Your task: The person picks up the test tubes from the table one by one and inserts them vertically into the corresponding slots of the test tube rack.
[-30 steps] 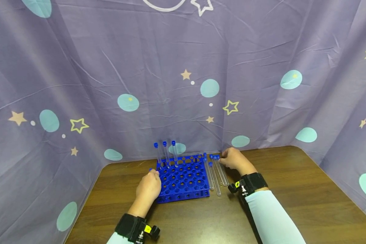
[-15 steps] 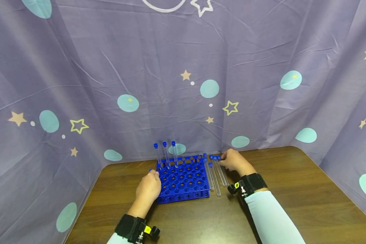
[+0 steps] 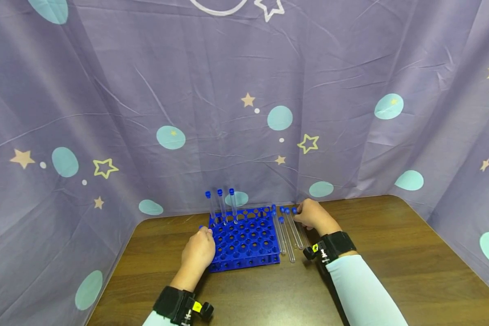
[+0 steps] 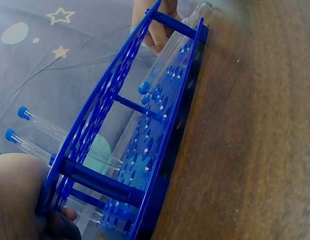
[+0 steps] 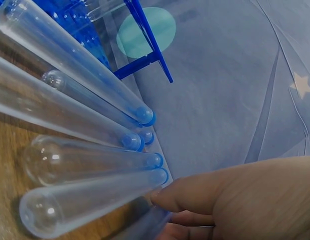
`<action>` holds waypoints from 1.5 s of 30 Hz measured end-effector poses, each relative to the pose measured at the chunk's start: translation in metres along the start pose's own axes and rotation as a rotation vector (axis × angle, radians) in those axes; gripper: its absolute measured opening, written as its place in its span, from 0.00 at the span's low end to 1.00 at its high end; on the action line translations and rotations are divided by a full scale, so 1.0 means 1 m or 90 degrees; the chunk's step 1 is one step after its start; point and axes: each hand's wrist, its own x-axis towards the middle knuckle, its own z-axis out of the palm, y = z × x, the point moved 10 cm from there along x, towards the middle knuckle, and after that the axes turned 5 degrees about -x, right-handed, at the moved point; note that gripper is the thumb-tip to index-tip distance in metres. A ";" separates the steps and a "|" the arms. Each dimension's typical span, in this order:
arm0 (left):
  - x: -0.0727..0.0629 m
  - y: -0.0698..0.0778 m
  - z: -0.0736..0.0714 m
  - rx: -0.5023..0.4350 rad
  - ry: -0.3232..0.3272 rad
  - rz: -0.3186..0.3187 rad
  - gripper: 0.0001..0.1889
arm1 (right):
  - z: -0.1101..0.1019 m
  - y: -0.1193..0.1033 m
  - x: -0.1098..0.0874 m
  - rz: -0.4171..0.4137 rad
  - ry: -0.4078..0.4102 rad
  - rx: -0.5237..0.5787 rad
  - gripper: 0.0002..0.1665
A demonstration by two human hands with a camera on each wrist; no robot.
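Note:
A blue test tube rack (image 3: 246, 240) stands on the wooden table, with three blue-capped test tubes (image 3: 222, 206) upright in its far left part. My left hand (image 3: 198, 248) grips the rack's left end; the left wrist view shows fingers around the end of its upper plate (image 4: 90, 125). Right of the rack, several capped test tubes (image 5: 95, 195) lie side by side, caps away from me. My right hand (image 3: 314, 215) is at the rightmost of these, pinching a test tube (image 5: 147, 222) near its blue cap. Most of that tube is blurred or hidden by the hand.
A purple curtain (image 3: 228, 158) with stars and dots hangs right behind the table's back edge. The brown wooden table (image 3: 261, 294) extends in front of the rack and to both sides. Black camera straps (image 3: 340, 244) circle both wrists.
The rightmost test tube's cap has shifted slightly right, away from its neighbours, with my right fingers at it. My left hand and the rack stay in place.

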 end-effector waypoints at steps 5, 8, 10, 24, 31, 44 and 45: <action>0.000 0.001 0.000 0.000 0.002 0.002 0.22 | -0.001 0.001 -0.001 0.006 0.003 -0.011 0.22; -0.001 0.002 -0.001 0.000 0.004 0.003 0.22 | -0.001 0.003 -0.002 0.015 0.006 -0.020 0.22; -0.001 0.002 -0.002 0.000 0.008 0.004 0.22 | -0.001 0.004 -0.002 0.017 0.007 -0.025 0.22; -0.003 0.002 -0.002 -0.003 -0.002 0.002 0.23 | -0.003 0.003 -0.003 0.022 0.026 -0.052 0.14; -0.002 0.003 -0.002 -0.012 -0.001 0.000 0.23 | -0.002 0.003 -0.003 0.021 0.027 -0.064 0.14; -0.002 0.003 -0.003 -0.006 0.010 0.012 0.22 | -0.006 0.002 -0.001 0.016 0.048 -0.114 0.13; -0.002 0.004 -0.003 -0.006 0.008 0.011 0.22 | -0.007 0.002 -0.001 0.016 0.050 -0.114 0.13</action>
